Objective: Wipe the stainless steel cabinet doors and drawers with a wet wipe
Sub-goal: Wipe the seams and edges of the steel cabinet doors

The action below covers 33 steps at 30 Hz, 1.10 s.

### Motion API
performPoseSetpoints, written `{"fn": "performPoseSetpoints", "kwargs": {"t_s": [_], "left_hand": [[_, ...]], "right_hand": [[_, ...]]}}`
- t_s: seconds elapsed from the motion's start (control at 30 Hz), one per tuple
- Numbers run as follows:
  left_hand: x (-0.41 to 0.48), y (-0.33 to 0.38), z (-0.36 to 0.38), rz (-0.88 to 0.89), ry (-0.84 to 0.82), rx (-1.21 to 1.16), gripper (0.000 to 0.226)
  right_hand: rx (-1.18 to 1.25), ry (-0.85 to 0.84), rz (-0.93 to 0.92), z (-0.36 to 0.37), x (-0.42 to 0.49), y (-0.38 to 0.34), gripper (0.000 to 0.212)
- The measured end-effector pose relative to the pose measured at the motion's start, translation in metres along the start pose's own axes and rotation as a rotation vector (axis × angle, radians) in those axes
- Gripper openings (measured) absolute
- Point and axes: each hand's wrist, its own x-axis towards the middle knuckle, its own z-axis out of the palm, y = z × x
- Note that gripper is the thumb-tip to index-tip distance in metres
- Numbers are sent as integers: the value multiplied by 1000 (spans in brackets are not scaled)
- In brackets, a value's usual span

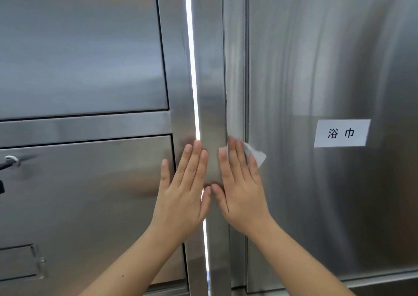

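Both hands spread flat, right hand point(242, 189) pressing wet wipe point(255, 154) on cabinet post point(212, 92), left hand point(183, 191) braced; even pressure should be kept.

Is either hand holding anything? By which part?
No curled grip. The right hand presses the wipe flat on the cabinet under straight fingers, its right corner sticking out. The left hand lies flat beside it, empty.

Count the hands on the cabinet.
2. The left hand lies flat just left of the bright gap, over the lower panel's edge. The right hand presses the wipe on the post right of it. None seems hidden.
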Motion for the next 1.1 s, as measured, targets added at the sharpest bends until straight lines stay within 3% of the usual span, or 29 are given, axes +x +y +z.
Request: {"fn": "performPoseSetpoints", "kwargs": {"t_s": [0.33, 0.63, 0.9, 1.1], "left_hand": [[-1, 4, -4, -22, 0, 15, 62], [-22, 3, -3, 55, -80, 54, 62], [-24, 7, -1, 25, -71, 23, 63], [-38, 13, 3, 20, -88, 25, 63]], "right_hand": [[-9, 51, 3, -15, 49, 12, 58], [-30, -100, -8, 6, -45, -2, 62], [-29, -16, -3, 1, -2, 7, 64], [10, -93, 26, 19, -66, -6, 61]]}}
